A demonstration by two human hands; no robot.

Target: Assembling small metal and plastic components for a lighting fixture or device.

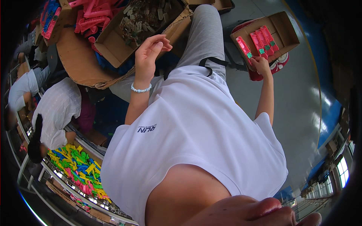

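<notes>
My right hand (261, 66) reaches into a shallow cardboard box (285, 23) at the right. Its fingers are closed at the near end of a pink plastic casing (243, 45) with a small green circuit board on it. Several similar pink casings (264, 39) lie side by side just right of it. My left hand (150, 56), with a beaded bracelet on its wrist, is raised beside an open cardboard box (115, 49). Its fingers are loosely bent and apart, and nothing shows in them. Wired small parts (141, 24) fill that box in a tangle.
Pink plastic pieces (96, 15) are heaped at the upper left, behind a large cardboard carton (77, 64). Two people sit at the left, one in a white top (60, 109). Near them is a pile of yellow, green, blue and pink plastic parts (79, 165).
</notes>
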